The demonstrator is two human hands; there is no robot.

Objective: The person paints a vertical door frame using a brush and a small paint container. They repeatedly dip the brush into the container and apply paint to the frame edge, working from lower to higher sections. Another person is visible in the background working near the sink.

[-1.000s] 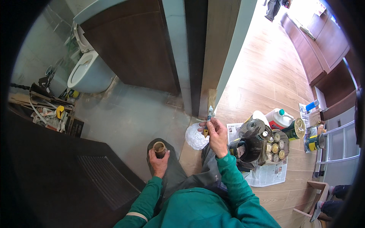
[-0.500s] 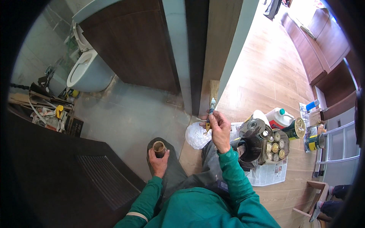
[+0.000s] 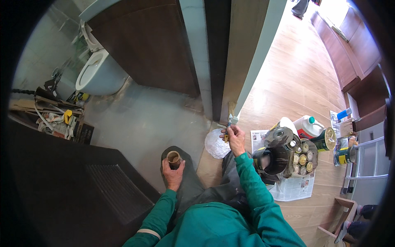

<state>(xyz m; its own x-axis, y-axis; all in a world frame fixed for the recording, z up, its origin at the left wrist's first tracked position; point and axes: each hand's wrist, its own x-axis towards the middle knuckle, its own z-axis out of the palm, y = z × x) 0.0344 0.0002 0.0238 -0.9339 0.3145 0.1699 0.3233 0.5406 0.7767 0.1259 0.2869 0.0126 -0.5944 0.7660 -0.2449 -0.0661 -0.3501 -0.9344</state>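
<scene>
Brown cup (image 3: pixel 174 161) in half-curled left grip (image 3: pixel 172 176); right grip (image 3: pixel 235 141) pinched on paintbrush (image 3: pixel 230 120).

The top (image 3: pixel 214 226) was green, with grey trousers (image 3: pixel 195 195) below it and a pale band (image 3: pixel 149 233) around its long left sleeve (image 3: pixel 163 208).

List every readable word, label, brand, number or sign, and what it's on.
No text is legible.
Newspaper: print too small.
White jug, red part: any lettering too blurred.
Dark can at far right: label too small.
Dark box at left: any markings too blurred.
Brush in right hand, brown cup in left hand: no readable marks.
</scene>
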